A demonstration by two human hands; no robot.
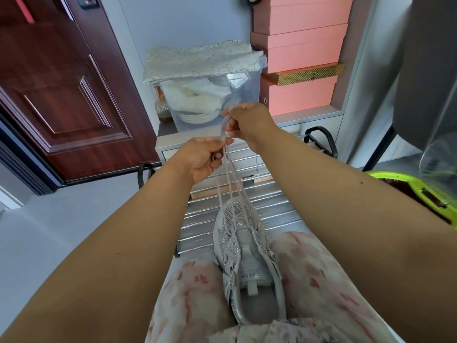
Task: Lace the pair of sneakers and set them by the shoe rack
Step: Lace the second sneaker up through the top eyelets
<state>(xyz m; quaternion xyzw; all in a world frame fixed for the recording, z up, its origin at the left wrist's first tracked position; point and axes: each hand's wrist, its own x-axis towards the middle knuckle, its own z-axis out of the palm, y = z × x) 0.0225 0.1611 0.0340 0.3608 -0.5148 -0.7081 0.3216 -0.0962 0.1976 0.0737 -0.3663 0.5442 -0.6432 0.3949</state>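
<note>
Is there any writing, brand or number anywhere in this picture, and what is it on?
"DREAM": printed on the tongue label of the grey sneaker between the person's knees; it appears upside down from this view.
Gold box among the pink boxes: a small clasp or emblem, too small to read.
No other text visible.

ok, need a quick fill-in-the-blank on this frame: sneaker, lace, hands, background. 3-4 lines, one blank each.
1. The sneaker rests between the person's ____.
2. Both the left hand and the right hand hold the ____, pulled up from the shoe.
3. The stacked boxes behind are ____ in colour.
4. The clear bin is covered by a ____ cloth.

Missing words: knees; lace; pink; lace-patterned white
</note>
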